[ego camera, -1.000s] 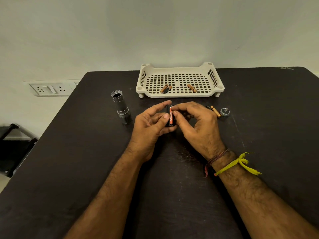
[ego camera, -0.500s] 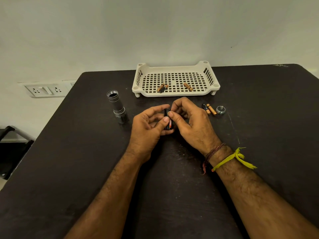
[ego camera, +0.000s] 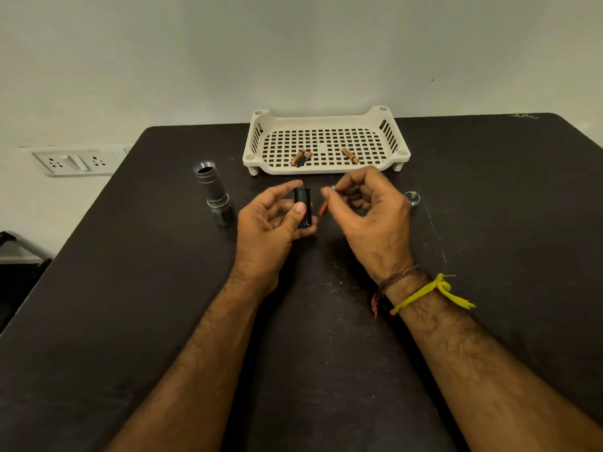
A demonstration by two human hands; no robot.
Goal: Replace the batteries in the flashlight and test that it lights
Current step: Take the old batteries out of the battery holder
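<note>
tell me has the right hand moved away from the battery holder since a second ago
Yes. The right hand has drawn rightward off the battery holder, toward the end cap, pinching a battery.

Black battery holder (ego camera: 302, 207) upright in my left hand (ego camera: 270, 223); orange battery (ego camera: 323, 207) pinched in my right hand (ego camera: 365, 210). Grey flashlight body (ego camera: 213, 192) stands open-ended on table, left.

Dim, soft overhead light; the dark table (ego camera: 130, 321) shows faint sheen and weak shadows under the forearms. Wide-angle bending curves the table's edges; the fingertips are slightly motion-blurred.
</note>
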